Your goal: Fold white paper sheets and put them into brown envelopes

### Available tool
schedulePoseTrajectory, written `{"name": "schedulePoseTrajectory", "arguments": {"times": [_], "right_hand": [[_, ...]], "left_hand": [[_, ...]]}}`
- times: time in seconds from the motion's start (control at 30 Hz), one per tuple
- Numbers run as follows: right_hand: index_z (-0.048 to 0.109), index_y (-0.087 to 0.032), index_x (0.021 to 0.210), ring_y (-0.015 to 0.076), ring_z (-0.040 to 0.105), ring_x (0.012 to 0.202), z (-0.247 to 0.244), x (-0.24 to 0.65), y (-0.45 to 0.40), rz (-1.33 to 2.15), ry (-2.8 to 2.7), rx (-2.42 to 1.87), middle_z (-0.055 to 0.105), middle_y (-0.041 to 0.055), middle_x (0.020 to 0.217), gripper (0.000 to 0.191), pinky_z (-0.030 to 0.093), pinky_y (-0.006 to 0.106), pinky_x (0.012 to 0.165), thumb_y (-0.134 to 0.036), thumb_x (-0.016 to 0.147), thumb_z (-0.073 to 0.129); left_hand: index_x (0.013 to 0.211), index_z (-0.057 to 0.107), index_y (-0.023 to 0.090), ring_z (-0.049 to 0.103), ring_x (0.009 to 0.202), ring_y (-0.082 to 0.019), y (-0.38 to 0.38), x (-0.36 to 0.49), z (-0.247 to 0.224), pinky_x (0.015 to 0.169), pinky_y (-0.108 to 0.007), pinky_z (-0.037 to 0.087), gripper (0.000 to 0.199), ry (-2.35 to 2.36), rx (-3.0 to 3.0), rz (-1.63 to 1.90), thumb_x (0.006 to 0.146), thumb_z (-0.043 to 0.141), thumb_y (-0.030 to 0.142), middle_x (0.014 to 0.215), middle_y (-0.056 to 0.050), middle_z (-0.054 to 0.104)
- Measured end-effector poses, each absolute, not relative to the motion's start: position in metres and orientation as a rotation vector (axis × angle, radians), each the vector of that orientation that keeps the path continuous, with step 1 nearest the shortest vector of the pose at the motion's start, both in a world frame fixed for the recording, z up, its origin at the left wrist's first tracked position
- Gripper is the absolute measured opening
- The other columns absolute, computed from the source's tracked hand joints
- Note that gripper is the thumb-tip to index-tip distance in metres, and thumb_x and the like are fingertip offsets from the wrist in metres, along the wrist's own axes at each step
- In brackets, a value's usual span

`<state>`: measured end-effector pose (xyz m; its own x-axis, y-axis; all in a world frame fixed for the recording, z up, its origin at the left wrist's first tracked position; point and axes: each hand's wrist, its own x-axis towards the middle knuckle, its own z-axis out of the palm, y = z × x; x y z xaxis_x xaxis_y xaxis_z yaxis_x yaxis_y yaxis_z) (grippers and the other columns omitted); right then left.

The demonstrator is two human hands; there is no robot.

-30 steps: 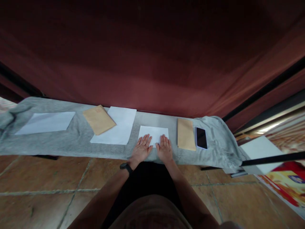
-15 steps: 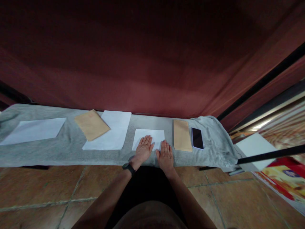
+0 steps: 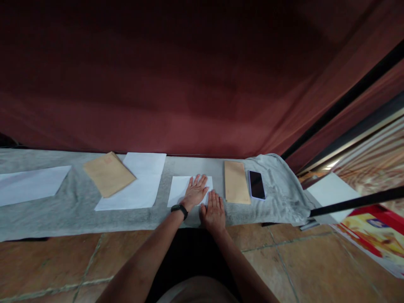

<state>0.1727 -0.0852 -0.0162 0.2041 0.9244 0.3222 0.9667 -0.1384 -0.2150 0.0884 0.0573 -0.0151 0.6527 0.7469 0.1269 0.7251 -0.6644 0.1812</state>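
A small white sheet of paper (image 3: 179, 187), perhaps folded, lies in front of me on the grey cloth (image 3: 132, 219). My left hand (image 3: 195, 191), with a dark band on its wrist, rests flat across the sheet with fingers spread. Beside it my right hand (image 3: 213, 210) lies flat at the sheet's near right corner, fingertips on its edge and fingers stretched out. Neither hand grips anything. To the right of my right hand is a brown envelope (image 3: 236, 183), and past that a phone (image 3: 257, 185) with a dark screen.
Left of the sheet, several brown envelopes (image 3: 109, 174) overlap larger white paper (image 3: 143, 185). Another white sheet (image 3: 34, 184) lies at far left. A dark red curtain (image 3: 189, 105) hangs behind the cloth. Black bars (image 3: 356, 202), a white panel (image 3: 333, 193) and a red-yellow box (image 3: 375, 231) stand at right.
My left hand has slid to the right across the sheet, nearer my right hand. The right hand stays at the sheet's right corner. The whole view has shifted slightly.
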Motion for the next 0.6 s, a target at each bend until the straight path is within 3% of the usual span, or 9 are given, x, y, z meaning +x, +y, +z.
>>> {"name": "schedulePoseTrajectory", "arguments": {"times": [0.4,0.6], "right_hand": [[0.052,0.002,0.145,0.0337,0.046,0.143,-0.024,0.173,-0.085,-0.239,-1.782,-2.1,0.052,0.0252,0.15,0.057,0.031,0.05,0.12,-0.035,0.103,0.041],[0.049,0.0,0.148,0.0319,0.043,0.145,-0.023,0.172,-0.084,-0.254,-1.778,-2.102,0.047,0.0236,0.155,0.056,0.031,0.05,0.12,-0.034,0.104,0.042]], "left_hand": [[0.155,0.04,0.032,0.032,0.153,-0.019,0.04,0.087,-0.017,0.126,-0.049,0.022,0.052,0.993,2.838,0.264,0.106,0.028,0.042,0.161,0.0,0.043],[0.154,0.044,0.025,0.033,0.152,-0.019,0.026,0.064,-0.011,0.127,-0.044,0.021,0.053,1.001,2.805,0.335,0.106,0.03,0.044,0.162,-0.005,0.041]]}}
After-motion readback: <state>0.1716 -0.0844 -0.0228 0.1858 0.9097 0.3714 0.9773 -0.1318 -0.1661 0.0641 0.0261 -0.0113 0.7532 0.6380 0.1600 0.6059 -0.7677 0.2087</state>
